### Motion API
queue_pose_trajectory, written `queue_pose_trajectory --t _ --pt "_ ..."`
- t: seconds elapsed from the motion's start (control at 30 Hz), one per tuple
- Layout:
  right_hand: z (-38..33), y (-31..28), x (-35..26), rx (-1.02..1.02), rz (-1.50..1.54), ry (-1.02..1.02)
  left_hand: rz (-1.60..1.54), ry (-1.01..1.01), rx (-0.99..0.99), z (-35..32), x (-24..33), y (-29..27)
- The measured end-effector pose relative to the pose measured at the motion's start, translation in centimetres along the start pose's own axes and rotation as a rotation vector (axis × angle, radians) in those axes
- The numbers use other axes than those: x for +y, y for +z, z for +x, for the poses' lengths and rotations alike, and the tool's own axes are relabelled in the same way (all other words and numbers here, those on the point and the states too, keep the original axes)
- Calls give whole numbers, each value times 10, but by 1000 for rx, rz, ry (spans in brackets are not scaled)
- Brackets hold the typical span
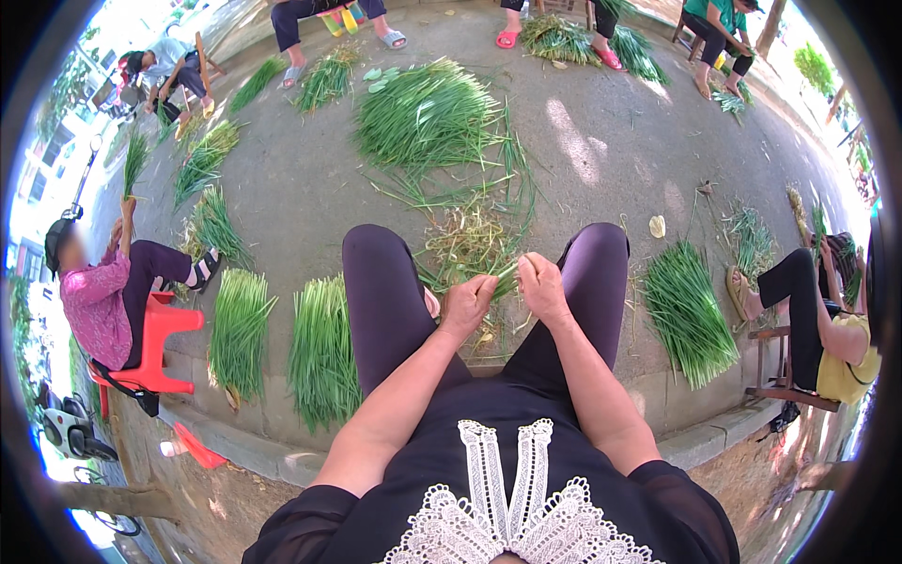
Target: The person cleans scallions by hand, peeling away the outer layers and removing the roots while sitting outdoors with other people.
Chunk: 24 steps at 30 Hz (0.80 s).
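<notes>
The big heap of green chives (427, 117) lies far ahead on the pavement, trimmed bundles (322, 348) laid out near left. Between your knees a pile of yellowed trimmings (467, 246) catches the waste. Your left hand (467, 303) and right hand (542, 287) both pinch one thin stalk (505, 272) — held taut between them, over that pile.

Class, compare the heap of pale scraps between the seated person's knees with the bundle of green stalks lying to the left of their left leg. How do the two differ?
The heap of pale scraps is yellowish and dry-looking; the bundle of green stalks is fresh green. The scraps lie tangled every way; the bundle's stalks lie parallel and neat. The left hand and right hand work just by the scraps, while the bundle lies untouched. Both rest on the paved ground.
</notes>
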State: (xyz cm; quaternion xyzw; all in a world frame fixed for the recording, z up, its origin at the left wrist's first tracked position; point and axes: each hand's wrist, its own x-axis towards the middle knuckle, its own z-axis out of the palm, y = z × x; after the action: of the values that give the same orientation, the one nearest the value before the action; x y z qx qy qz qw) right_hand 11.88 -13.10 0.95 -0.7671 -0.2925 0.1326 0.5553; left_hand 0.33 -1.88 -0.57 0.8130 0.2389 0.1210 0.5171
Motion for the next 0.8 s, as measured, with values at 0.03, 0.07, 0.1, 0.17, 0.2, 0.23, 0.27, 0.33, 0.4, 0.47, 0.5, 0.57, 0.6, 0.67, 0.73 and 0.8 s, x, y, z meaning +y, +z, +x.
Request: queue_pose_trajectory --t 0.03,0.07,0.1,0.17,0.2,0.23,0.27,0.33,0.4,0.47,0.5,0.57,0.6,0.67,0.73,0.8 --pt "1 -1 -2 24 22 32 -21 -36 -16 0 3 -2" --pt "3 -4 -3 52 103 119 -15 -19 10 0 0 -1" --pt "4 -9 -4 79 185 207 -10 -2 36 1 -5 1" --pt "7 -14 -9 158 339 299 -31 -9 43 1 -1 -1" --pt "7 -15 -12 208 411 304 -58 -37 27 -1 2 -3" --pt "8 -16 -14 260 484 306 -86 -62 10 -1 6 -5" --pt "9 -16 -12 264 533 303 -93 -72 13 -1 6 -6" --pt "9 -15 -10 275 478 298 -107 -89 22 -1 6 -8" --pt "9 -14 -1 276 448 275 -78 -80 38 -2 7 -10" --pt "8 -10 -1 268 349 247 -63 -81 45 -1 9 -12" --pt "8 -9 -2 264 300 233 -71 -87 34 -1 10 -13" --pt "8 -10 6 97 224 199 -88 -98 6 -1 9 -11" --pt "7 -5 10 113 120 109 -117 -80 7 0 5 -9" --pt "3 -1 9 90 -19 -8 -102 -30 -11 -2 7 -9" --pt "2 -3 4 16 -90 -72 -125 -21 -49 -2 5 -9" --pt "2 -6 -6 -53 -39 35 -89 -12 -37 -4 2 -10"
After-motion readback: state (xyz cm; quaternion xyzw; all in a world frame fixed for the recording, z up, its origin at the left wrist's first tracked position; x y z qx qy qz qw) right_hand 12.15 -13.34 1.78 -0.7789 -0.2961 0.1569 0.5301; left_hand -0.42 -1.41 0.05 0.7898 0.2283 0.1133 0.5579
